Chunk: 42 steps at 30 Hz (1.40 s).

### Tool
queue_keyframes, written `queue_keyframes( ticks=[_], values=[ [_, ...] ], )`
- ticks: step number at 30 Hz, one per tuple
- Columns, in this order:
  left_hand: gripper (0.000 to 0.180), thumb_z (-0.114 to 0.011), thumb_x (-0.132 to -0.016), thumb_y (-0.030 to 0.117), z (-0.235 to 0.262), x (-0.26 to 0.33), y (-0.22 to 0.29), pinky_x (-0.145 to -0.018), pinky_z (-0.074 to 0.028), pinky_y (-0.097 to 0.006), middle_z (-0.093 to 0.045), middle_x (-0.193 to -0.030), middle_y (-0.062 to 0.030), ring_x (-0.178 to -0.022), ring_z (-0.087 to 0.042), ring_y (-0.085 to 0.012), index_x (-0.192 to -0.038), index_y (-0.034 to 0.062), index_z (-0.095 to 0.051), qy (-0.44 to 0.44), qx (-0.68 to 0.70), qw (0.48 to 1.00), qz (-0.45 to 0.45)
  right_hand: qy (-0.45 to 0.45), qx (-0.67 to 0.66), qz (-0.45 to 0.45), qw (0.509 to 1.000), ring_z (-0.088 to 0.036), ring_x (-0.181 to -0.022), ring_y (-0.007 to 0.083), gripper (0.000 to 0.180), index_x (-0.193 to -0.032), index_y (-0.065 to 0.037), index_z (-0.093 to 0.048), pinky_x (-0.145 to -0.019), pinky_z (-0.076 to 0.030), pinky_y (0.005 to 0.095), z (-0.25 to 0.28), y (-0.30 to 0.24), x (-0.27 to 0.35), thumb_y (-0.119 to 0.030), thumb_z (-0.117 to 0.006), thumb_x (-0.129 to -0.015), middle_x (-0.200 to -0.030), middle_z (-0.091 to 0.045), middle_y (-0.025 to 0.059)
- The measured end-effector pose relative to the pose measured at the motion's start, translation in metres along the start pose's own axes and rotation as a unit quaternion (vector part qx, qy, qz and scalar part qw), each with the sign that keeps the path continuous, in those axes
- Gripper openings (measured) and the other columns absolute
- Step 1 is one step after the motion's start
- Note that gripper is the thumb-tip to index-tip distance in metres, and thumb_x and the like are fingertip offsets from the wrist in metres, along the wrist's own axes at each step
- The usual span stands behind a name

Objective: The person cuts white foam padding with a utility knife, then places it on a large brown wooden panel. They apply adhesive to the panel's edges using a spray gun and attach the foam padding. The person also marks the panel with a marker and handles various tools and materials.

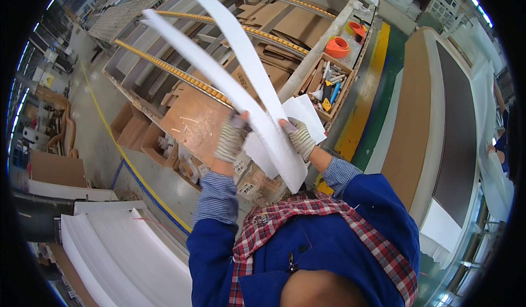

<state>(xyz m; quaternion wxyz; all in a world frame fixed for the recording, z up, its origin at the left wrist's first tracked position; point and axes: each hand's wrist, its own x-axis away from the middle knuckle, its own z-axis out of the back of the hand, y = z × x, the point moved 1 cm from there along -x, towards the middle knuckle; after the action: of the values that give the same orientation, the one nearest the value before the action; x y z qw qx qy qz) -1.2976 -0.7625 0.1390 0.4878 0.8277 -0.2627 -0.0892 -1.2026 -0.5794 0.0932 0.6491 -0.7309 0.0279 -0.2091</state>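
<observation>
Both gloved hands are raised in the middle of the view — the left hand (231, 138) and the right hand (299, 137) each closed around long white foam strips (219, 77) that fan out far and left. A flat white sheet (304, 114) sits behind them, possibly also held — hard to tell. A stack of foam sheets (126, 252) lies near left

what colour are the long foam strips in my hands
White, clearest in the head view: the foam strips fan upward from both gloved hands.
</observation>
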Motion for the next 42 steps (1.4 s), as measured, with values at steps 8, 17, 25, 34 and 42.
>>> queue_keyframes(
  ticks=[8,17,25,34,42],
  values=[
    [0.05,-0.064,-0.078,0.012,0.024,-0.043,-0.063,-0.075,-0.051,-0.034,-0.059,-0.104,-0.0117,-0.086,-0.059,-0.0226,-0.122,-0.0036,-0.046,0.099,0.03,0.994,0.04,0.188,-0.042,-0.022,0.981,-0.057,-0.082,0.0182,0.066,-0.115,0.004,-0.057,-0.074,-0.046,0.0318,0.033,0.025,-0.008,-0.053,-0.06,-0.082,-0.097,-0.062,0.0106],
    [0.063,-0.061,-0.083,0.024,0.001,-0.053,-0.096,-0.088,-0.043,-0.032,-0.055,-0.117,-0.0147,-0.104,-0.053,-0.0244,-0.134,-0.0026,-0.036,0.031,-0.208,0.977,0.035,0.092,-0.094,-0.142,0.981,-0.059,-0.089,0.0237,0.059,-0.118,0.001,-0.055,-0.08,-0.048,0.037,0.015,0.034,-0.011,-0.043,-0.064,-0.08,-0.105,-0.061,0.013],
    [0.056,-0.045,-0.095,0.04,-0.002,-0.065,-0.101,-0.09,-0.041,-0.034,-0.055,-0.112,-0.0173,-0.103,-0.052,-0.0286,-0.134,0.0009,-0.035,0.037,-0.321,0.946,-0.017,0.053,-0.193,-0.078,0.977,-0.061,-0.09,0.0215,0.058,-0.125,0.003,-0.049,-0.078,-0.05,0.0325,0.013,0.019,-0.014,-0.023,-0.07,-0.078,-0.106,-0.062,0.0124],
    [0.044,-0.044,-0.096,0.032,0.112,-0.069,-0.052,-0.074,-0.046,-0.031,-0.058,-0.095,-0.0104,-0.083,-0.053,-0.0191,-0.13,0.0057,-0.044,0.257,-0.347,0.902,-0.019,0.126,-0.263,-0.002,0.957,-0.061,-0.087,0.0213,0.06,-0.128,0.0,-0.048,-0.076,-0.051,0.0333,0.069,0.017,-0.019,-0.019,-0.07,-0.076,-0.106,-0.062,0.0101],
    [0.043,-0.047,-0.093,0.027,0.159,-0.057,-0.003,-0.074,-0.047,-0.035,-0.06,-0.091,-0.0139,-0.079,-0.057,-0.0243,-0.127,0.0015,-0.046,0.292,-0.41,0.846,-0.176,0.147,-0.259,-0.019,0.954,-0.062,-0.083,0.0241,0.056,-0.126,-0.002,-0.047,-0.075,-0.053,0.0383,0.093,0.002,-0.015,-0.02,-0.068,-0.078,-0.101,-0.062,0.0113]
  ],
)
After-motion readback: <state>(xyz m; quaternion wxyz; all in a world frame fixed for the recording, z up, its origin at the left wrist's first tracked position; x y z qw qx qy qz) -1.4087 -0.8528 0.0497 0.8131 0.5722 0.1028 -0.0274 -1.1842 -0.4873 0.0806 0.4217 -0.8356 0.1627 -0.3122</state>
